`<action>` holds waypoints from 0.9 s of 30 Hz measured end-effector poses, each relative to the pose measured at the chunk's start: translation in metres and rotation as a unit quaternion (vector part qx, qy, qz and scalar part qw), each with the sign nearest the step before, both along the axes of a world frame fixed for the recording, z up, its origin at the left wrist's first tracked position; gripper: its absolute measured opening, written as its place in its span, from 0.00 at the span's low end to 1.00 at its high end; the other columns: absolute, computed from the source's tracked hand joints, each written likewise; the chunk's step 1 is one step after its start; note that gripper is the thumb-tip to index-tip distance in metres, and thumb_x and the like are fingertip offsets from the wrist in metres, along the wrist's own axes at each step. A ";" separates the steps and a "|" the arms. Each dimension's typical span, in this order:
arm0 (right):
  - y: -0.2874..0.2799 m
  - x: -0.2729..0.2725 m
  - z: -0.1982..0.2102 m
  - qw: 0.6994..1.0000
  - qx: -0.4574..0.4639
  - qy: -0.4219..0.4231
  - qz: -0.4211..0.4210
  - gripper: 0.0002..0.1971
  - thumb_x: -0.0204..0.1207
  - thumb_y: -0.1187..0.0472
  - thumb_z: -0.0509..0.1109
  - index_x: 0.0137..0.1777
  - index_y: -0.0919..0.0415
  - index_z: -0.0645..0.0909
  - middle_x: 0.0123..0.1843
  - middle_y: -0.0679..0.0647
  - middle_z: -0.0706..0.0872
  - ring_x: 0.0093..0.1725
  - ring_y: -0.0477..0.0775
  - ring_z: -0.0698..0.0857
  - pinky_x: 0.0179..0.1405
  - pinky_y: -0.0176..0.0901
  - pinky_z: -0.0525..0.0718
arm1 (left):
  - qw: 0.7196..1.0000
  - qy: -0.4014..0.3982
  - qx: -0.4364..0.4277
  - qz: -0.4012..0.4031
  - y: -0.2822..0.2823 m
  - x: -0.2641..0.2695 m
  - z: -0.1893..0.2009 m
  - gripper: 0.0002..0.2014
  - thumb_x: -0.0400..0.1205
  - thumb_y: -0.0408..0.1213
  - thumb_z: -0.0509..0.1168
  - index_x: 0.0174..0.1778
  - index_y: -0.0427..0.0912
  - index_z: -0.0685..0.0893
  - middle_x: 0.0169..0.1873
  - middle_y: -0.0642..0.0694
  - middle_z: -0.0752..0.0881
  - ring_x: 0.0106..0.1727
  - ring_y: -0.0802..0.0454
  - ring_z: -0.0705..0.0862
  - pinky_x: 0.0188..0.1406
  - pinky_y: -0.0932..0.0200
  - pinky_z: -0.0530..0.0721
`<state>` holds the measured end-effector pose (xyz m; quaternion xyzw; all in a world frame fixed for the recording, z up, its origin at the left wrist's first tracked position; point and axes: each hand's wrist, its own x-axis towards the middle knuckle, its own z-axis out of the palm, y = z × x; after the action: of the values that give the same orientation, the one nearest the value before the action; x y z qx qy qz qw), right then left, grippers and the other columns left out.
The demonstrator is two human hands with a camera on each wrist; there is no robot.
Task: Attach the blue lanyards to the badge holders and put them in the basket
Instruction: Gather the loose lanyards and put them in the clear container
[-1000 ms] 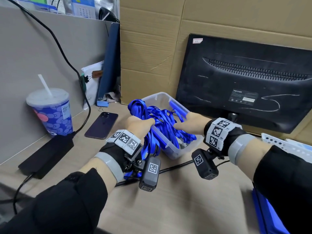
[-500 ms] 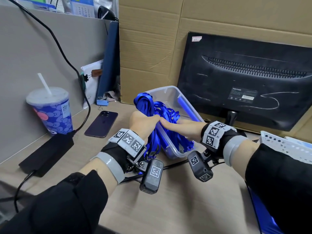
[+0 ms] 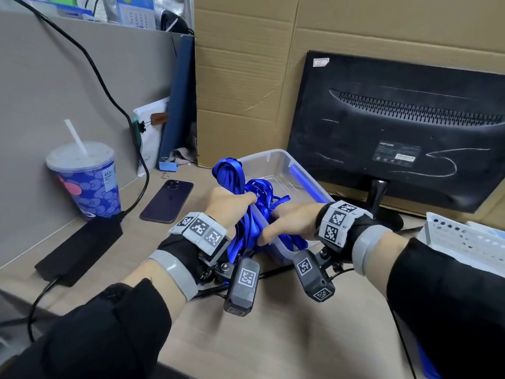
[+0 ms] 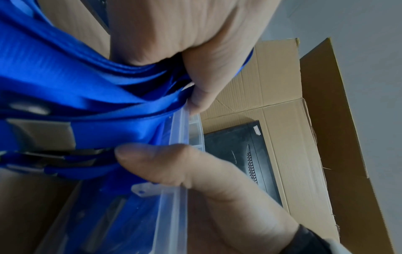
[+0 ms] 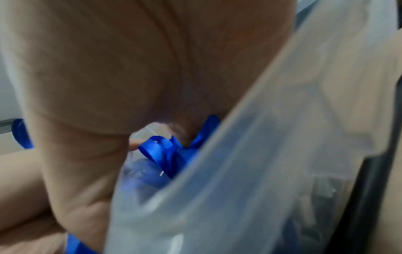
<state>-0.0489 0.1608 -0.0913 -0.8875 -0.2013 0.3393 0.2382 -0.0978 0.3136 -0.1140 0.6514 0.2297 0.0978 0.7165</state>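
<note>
A bundle of blue lanyards point(image 3: 247, 192) hangs over the near left corner of a clear plastic bin point(image 3: 281, 162). My left hand point(image 3: 228, 203) grips the bundle just outside that corner, fingers curled round the straps point(image 4: 76, 89). Metal ends point(image 4: 41, 135) show among the straps. My right hand point(image 3: 288, 221) grips the bin's near wall, with its thumb point(image 4: 156, 165) outside by the rim and its fingers inside among lanyards point(image 5: 165, 153). A white perforated basket point(image 3: 453, 236) stands at the right edge. I see no badge holder plainly.
A black monitor point(image 3: 396, 127) stands close behind the bin, backed by cardboard point(image 3: 246, 77). On the left are a drink cup with a straw point(image 3: 86, 181), a dark phone point(image 3: 168, 201) and a black power brick point(image 3: 79, 250) with its cable. Bare desk lies near me.
My right hand left the lanyards inside the bin, came toward my left hand and took the near wall. The left hand drew the bundle toward the near left corner, baring the bin's far floor.
</note>
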 end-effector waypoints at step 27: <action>-0.035 0.015 0.034 0.817 0.398 -0.233 -0.346 0.02 0.80 0.65 0.68 0.47 0.62 0.76 0.30 0.60 0.78 0.26 0.57 0.83 0.33 0.61 0.88 | 0.998 0.029 -0.046 0.003 0.027 -0.002 0.035 0.10 0.77 0.30 0.73 0.49 0.38 0.78 0.36 0.38 0.83 0.41 0.43 0.85 0.51 0.41 0.87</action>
<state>-0.0339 0.1260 -0.0570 -0.7792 -0.0481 -0.0917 0.6182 -0.0997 0.3403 -0.0788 0.6195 0.2563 0.0699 0.7387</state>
